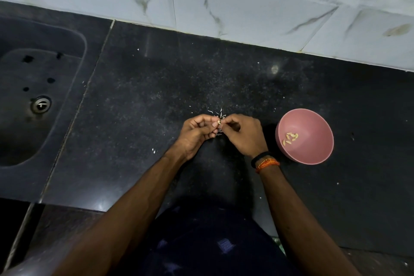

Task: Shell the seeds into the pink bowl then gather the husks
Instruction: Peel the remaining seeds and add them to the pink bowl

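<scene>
Two hands meet over black countertop [156,87]: left hand [197,133] & right hand [243,133], fingers curled, pinch one seed [219,122] between fingertips. Husks [218,113] lie scattered just beyond. Pink bowl [313,152], right of hands, holds several shelled kernels [290,138]. Sink [33,96] at far left.
</scene>
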`<state>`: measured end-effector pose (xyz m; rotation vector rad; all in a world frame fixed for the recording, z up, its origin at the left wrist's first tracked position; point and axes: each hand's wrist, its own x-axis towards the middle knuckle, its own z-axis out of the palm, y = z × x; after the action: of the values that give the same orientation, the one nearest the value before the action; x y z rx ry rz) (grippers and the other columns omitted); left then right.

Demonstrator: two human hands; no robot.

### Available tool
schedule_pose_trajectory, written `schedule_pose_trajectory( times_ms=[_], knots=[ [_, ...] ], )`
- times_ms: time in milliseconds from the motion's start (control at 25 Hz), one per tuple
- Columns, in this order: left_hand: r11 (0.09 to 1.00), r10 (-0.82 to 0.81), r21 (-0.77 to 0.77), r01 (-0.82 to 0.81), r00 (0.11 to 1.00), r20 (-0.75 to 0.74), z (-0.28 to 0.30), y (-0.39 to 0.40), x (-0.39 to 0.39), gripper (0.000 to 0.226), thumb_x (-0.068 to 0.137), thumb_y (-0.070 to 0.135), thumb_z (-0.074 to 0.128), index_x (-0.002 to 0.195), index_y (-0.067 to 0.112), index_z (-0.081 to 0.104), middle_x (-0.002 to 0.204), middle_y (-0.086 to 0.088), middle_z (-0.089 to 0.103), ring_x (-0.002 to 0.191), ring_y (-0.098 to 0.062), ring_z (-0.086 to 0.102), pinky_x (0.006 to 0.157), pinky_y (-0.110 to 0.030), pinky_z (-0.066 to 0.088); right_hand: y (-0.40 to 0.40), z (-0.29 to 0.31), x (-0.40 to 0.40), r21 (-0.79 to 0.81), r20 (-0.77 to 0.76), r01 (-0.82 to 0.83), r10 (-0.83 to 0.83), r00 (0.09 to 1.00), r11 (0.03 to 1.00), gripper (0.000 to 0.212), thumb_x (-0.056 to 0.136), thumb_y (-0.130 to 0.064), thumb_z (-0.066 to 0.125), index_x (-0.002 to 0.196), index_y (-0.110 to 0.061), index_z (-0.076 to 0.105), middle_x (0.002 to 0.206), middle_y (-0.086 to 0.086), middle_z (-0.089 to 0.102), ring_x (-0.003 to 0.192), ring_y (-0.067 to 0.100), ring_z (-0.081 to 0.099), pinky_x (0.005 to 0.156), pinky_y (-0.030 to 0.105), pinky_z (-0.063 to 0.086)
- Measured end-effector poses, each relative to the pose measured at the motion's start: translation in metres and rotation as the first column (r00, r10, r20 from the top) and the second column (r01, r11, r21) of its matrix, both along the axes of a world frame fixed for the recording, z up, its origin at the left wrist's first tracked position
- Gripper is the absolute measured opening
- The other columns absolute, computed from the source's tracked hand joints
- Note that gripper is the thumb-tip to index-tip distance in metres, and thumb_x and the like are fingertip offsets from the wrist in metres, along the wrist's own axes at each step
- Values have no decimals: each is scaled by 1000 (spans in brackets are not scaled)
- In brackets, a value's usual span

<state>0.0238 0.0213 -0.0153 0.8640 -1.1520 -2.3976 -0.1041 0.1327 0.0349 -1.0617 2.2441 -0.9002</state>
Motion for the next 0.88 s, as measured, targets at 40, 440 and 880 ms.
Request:
schedule_pose_trajectory(
  times_ms=[40, 440, 880],
  knots=[
    [1000, 3, -1, -3, 1000, -1, 0, 0, 0, 18, 90, -10, 62, 103, 0, 69, 83, -5, 73, 74, -12, 67, 70, -21, 55, 0, -1, 1, 1, 9, -3, 3, 1000, 1000, 11, 89, -24, 74, 100, -22, 77, 99, -7, 74, 90, 7, 68, 86, 35, 58],
    [999, 32, 16, -32, 999, 6, 0, 1, -1, 18, 88, -9, 64, 98, 2, 73, 83, -6, 74, 74, -13, 66, 70, -22, 55, -3, 2, 3, -13, -76, 2, -3, 997, 1000, 3, 86, -18, 71, 87, -18, 74, 89, -5, 71, 81, 10, 66, 80, 39, 57],
    [999, 36, -18, -37, 999, -14, 1, 2, -2, 24, 84, -7, 69, 105, 3, 74, 83, -10, 74, 72, -16, 67, 68, -25, 54, -2, -3, 3, -57, -47, 19, -22, 999, 998, 5, 87, -19, 70, 87, -22, 74, 86, -6, 71, 77, 12, 68, 76, 41, 58]
  ],
)
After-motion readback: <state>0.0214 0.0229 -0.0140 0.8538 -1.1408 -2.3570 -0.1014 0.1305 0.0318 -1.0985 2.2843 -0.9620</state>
